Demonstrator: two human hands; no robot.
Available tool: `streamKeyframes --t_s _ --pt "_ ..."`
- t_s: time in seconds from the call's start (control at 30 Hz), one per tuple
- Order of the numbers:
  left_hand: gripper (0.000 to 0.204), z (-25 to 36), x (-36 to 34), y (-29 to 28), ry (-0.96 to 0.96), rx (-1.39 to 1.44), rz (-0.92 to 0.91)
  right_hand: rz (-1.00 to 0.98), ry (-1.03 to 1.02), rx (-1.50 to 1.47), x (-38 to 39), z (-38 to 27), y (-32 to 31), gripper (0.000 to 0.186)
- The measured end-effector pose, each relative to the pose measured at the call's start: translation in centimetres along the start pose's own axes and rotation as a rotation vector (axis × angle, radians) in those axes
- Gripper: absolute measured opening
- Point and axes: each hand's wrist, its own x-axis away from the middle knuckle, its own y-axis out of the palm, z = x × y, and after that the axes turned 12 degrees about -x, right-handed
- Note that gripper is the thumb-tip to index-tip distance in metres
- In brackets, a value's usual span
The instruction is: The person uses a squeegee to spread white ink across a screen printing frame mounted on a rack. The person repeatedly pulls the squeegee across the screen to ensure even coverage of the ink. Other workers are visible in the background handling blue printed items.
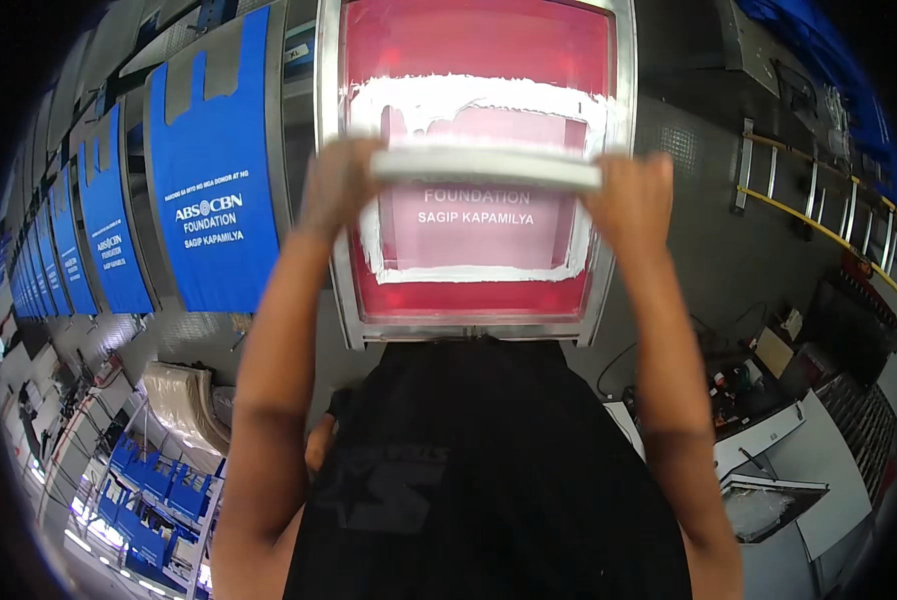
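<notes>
A screen-printing frame [624, 80] with a metal rim and red mesh lies in front of me. White ink [469, 275] borders a paler pink area of the mesh, where white lettering shows. Across the mesh stretches a squeegee [489, 167], blurred by motion. Its left end is in my left hand [344, 185], fingers wrapped round it. At the other end, my right hand [634, 200] is closed on it too. The squeegee's lower edge appears to lie over the inked area, and it hides part of the print.
To the left, a row of blue printed bags [214, 180] lies on flat boards. A yellow-railed ladder [819, 215] is at the right. Folded blue bags fill a rack [154, 500] at lower left. A white panel [839, 470] stands at lower right.
</notes>
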Motion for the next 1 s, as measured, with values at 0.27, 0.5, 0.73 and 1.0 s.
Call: streamKeyframes --t_s 0.27,0.5,0.73,1.0 --pt "0.017 5.2 15.5 5.7 0.047 -0.033 0.222 0.138 -0.018 -0.21 15.2 -0.8 7.0 0.02" --pt "0.028 0.5 -5.7 0.5 0.007 0.036 0.11 -0.049 0.135 -0.046 -5.3 1.8 1.3 0.026" --pt "0.058 -2.1 -10.4 -3.9 0.037 -0.02 -0.027 -0.283 0.192 -0.088 -11.0 1.8 -3.1 0.043" --pt "0.073 -2.0 -9.4 -3.4 0.044 0.036 0.143 -0.295 0.137 -0.058 -12.9 3.3 -1.2 0.047"
